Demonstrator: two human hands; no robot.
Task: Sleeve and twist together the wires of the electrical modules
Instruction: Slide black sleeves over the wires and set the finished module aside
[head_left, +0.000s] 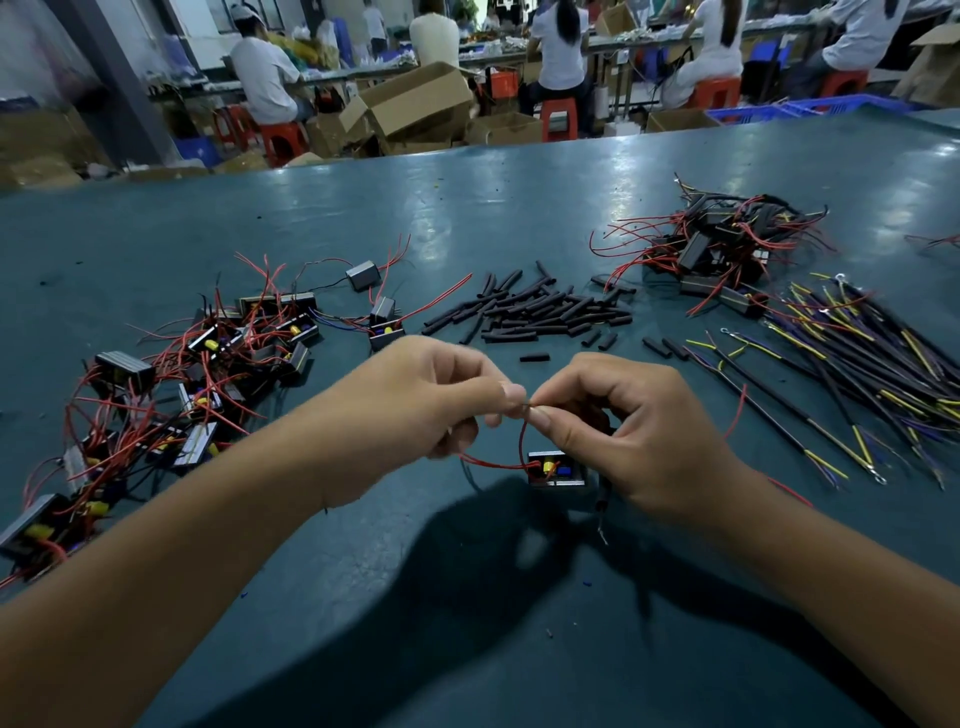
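At the centre of the frame we see the left hand (436, 397) and the right hand (618, 415) meeting fingertip to fingertip, each pinching the end of a thin red wire (521, 441) between thumb and forefinger, the other fingers curled in. The wire loops down to a small black module (557, 469) with yellow and blue parts that sits on the green table (467, 218) just below the hands. A dark lead (602, 501) hangs under the right palm. Above the hands, mid-frame, lies a scatter of short black sleeves (535, 312). At the left we find a spread of modules with red wires (197, 374); at the upper right, a tighter heap of modules (722, 249). Along the right edge lie black cables with yellow ends (857, 374). Across the top of the frame, people sit on red stools (558, 117) among cardboard boxes (421, 101)
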